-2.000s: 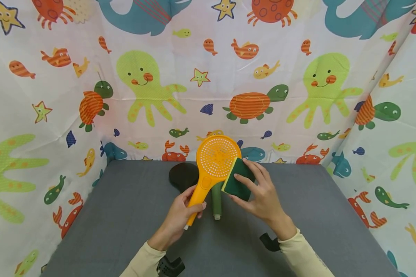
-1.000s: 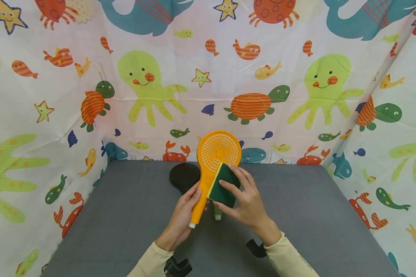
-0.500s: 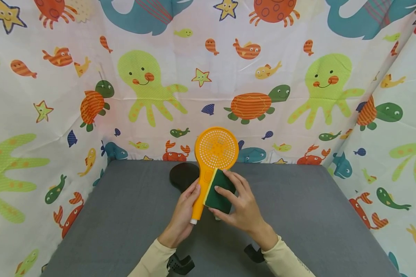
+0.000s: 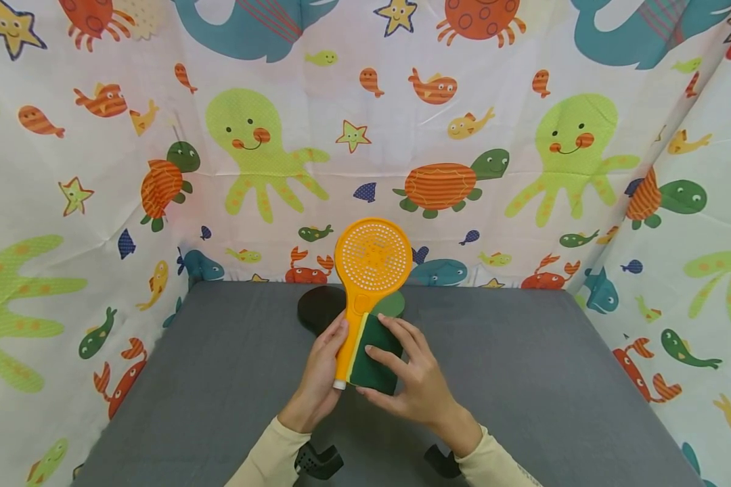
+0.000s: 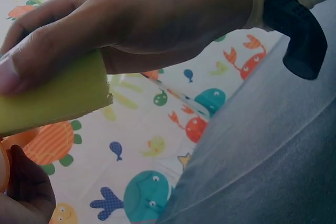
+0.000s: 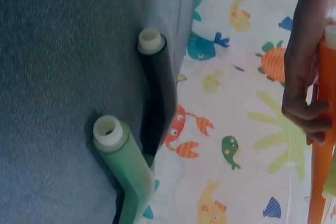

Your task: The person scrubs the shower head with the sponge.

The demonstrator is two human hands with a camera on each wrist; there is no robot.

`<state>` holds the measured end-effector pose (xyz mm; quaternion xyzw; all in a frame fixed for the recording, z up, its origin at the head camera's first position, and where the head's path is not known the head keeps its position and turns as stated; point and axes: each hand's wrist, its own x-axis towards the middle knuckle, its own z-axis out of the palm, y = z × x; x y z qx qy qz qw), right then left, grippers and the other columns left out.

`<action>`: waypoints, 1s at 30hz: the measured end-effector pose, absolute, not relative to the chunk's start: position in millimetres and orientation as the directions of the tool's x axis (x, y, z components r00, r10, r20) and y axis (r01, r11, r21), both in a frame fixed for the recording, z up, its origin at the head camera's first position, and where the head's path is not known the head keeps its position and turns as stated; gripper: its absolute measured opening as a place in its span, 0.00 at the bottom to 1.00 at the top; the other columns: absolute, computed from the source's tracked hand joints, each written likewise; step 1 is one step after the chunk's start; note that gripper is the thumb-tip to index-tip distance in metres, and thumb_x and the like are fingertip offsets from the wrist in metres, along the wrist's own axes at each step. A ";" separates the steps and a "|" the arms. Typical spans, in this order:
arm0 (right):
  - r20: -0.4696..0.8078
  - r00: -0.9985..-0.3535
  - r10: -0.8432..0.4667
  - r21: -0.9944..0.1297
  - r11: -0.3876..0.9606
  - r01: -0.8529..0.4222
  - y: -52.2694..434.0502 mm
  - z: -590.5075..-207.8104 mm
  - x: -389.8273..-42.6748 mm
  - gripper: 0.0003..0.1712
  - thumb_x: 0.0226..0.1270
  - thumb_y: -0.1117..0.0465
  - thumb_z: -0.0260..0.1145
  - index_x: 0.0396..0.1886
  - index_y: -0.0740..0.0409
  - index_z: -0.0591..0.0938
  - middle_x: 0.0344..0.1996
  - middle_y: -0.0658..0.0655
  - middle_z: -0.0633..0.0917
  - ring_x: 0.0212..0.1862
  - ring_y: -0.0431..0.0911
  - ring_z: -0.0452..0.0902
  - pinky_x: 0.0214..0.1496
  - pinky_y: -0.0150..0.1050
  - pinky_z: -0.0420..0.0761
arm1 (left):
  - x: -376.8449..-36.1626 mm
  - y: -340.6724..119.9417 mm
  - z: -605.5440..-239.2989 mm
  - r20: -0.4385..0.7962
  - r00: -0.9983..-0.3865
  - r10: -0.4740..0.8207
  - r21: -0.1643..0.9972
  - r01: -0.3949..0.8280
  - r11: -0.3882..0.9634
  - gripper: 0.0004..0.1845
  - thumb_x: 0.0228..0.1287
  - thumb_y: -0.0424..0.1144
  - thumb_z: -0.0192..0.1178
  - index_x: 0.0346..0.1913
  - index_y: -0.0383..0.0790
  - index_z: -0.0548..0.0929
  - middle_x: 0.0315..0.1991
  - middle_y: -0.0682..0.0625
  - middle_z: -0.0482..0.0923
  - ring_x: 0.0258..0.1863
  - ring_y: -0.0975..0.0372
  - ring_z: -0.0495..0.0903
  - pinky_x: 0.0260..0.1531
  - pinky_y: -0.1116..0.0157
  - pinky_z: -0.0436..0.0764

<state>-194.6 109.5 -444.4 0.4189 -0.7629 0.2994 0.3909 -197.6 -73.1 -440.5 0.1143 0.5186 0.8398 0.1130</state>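
My left hand [image 4: 317,379] grips a yellow-orange shower head [image 4: 374,253] by its handle, its perforated face turned toward me and held up above the table. My right hand [image 4: 423,389] pinches a sponge [image 4: 373,358], green on one side and yellow on the other. The sponge's yellow side lies along the right edge of the handle, near its white threaded end. In the left wrist view the yellow side of the sponge [image 5: 58,98] shows below the right thumb. In the right wrist view, left-hand fingers [image 6: 310,119] wrap the orange handle [image 6: 326,87].
Behind the hands, a black shower head [image 4: 319,308] and a green shower head [image 4: 392,304] lie on the grey table [image 4: 219,379], partly hidden. Their handles show white threaded ends in the right wrist view. A sea-animal patterned curtain [image 4: 365,128] surrounds the table.
The sponge has slid from the rim of the shower head down along the handle to its lower end. The shower head has risen a little and stands more upright, uncovering the green one's head.
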 end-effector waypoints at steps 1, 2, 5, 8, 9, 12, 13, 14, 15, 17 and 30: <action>0.848 -0.338 -0.409 -0.126 0.463 -0.877 108.8 -444.3 -193.7 0.28 0.61 0.36 0.67 0.52 0.48 0.84 0.65 0.66 0.74 0.62 0.58 0.70 0.52 0.56 0.82 | -197.8 -73.1 -440.7 0.076 -0.948 0.310 0.893 -0.074 -0.444 0.28 0.77 0.56 0.42 0.75 0.56 0.59 0.74 0.53 0.61 0.66 0.58 0.69 0.61 0.65 0.76; 0.848 -0.332 -0.413 -0.123 0.457 -0.881 108.3 -444.2 -192.9 0.28 0.61 0.36 0.67 0.52 0.48 0.84 0.65 0.66 0.74 0.62 0.58 0.70 0.52 0.56 0.82 | -197.9 -73.2 -440.8 0.075 -0.948 0.310 0.890 -0.076 -0.449 0.28 0.77 0.56 0.43 0.75 0.56 0.60 0.74 0.53 0.61 0.67 0.58 0.69 0.62 0.65 0.76; 0.848 -0.314 -0.426 -0.107 0.443 -0.890 107.6 -443.3 -191.5 0.28 0.60 0.37 0.68 0.53 0.49 0.84 0.65 0.67 0.74 0.62 0.58 0.69 0.53 0.55 0.81 | -198.0 -73.3 -440.0 0.066 -0.950 0.304 0.883 -0.086 -0.461 0.28 0.77 0.55 0.44 0.75 0.56 0.60 0.74 0.54 0.62 0.67 0.59 0.69 0.62 0.65 0.76; 0.847 -0.306 -0.435 -0.094 0.444 -0.891 108.7 -442.3 -192.4 0.28 0.61 0.37 0.67 0.53 0.49 0.83 0.65 0.67 0.74 0.62 0.59 0.69 0.54 0.54 0.81 | -198.0 -73.5 -439.2 0.053 -0.952 0.302 0.883 -0.096 -0.459 0.28 0.76 0.55 0.46 0.75 0.56 0.61 0.73 0.55 0.62 0.68 0.59 0.68 0.62 0.65 0.76; 0.846 -0.304 -0.438 -0.089 0.447 -0.890 109.3 -442.0 -193.2 0.28 0.61 0.37 0.67 0.53 0.49 0.83 0.65 0.67 0.74 0.62 0.59 0.69 0.54 0.54 0.81 | -197.9 -73.5 -439.0 0.048 -0.951 0.304 0.884 -0.102 -0.457 0.28 0.76 0.55 0.46 0.75 0.56 0.61 0.73 0.55 0.62 0.68 0.59 0.68 0.62 0.65 0.76; 0.845 -0.303 -0.440 -0.079 0.458 -0.885 111.5 -440.7 -195.9 0.28 0.61 0.36 0.67 0.53 0.49 0.83 0.65 0.67 0.74 0.62 0.59 0.69 0.55 0.53 0.80 | -197.3 -73.2 -439.1 0.036 -0.947 0.320 0.886 -0.118 -0.448 0.28 0.76 0.55 0.47 0.75 0.57 0.60 0.74 0.56 0.61 0.68 0.59 0.67 0.62 0.65 0.75; 0.846 -0.303 -0.438 -0.077 0.463 -0.883 112.4 -439.9 -197.1 0.28 0.61 0.36 0.66 0.53 0.49 0.83 0.65 0.67 0.74 0.62 0.59 0.69 0.55 0.53 0.80 | -196.9 -73.1 -439.3 0.034 -0.944 0.327 0.887 -0.122 -0.444 0.28 0.76 0.55 0.46 0.75 0.57 0.59 0.74 0.56 0.61 0.68 0.59 0.67 0.62 0.65 0.76; 0.849 -0.302 -0.434 -0.076 0.465 -0.882 113.3 -439.2 -198.5 0.28 0.61 0.36 0.67 0.53 0.49 0.84 0.65 0.67 0.74 0.62 0.59 0.69 0.55 0.54 0.80 | -196.6 -72.9 -439.4 0.033 -0.941 0.335 0.889 -0.125 -0.440 0.28 0.76 0.55 0.46 0.75 0.57 0.59 0.74 0.56 0.60 0.68 0.59 0.68 0.62 0.66 0.76; 0.851 -0.301 -0.430 -0.074 0.469 -0.880 114.3 -438.1 -199.8 0.28 0.62 0.36 0.66 0.53 0.49 0.84 0.65 0.67 0.74 0.62 0.59 0.69 0.54 0.54 0.81 | -196.2 -72.6 -439.6 0.033 -0.939 0.342 0.891 -0.127 -0.435 0.28 0.76 0.54 0.46 0.75 0.57 0.59 0.74 0.56 0.60 0.68 0.60 0.68 0.61 0.66 0.76; 0.855 -0.304 -0.420 -0.078 0.476 -0.876 116.4 -435.8 -202.6 0.28 0.62 0.36 0.66 0.52 0.50 0.84 0.64 0.67 0.75 0.62 0.59 0.69 0.53 0.55 0.81 | -195.5 -71.9 -439.8 0.038 -0.934 0.355 0.896 -0.125 -0.425 0.28 0.77 0.54 0.45 0.76 0.57 0.58 0.75 0.56 0.60 0.68 0.60 0.69 0.61 0.67 0.75; 0.851 -0.348 -0.392 -0.105 0.523 -0.846 125.2 -423.2 -216.3 0.31 0.62 0.33 0.63 0.51 0.51 0.84 0.64 0.66 0.74 0.63 0.59 0.68 0.57 0.53 0.80 | -189.6 -69.8 -443.7 0.001 -0.935 0.354 0.918 -0.139 -0.371 0.29 0.77 0.54 0.45 0.76 0.56 0.58 0.74 0.50 0.60 0.61 0.61 0.71 0.59 0.69 0.75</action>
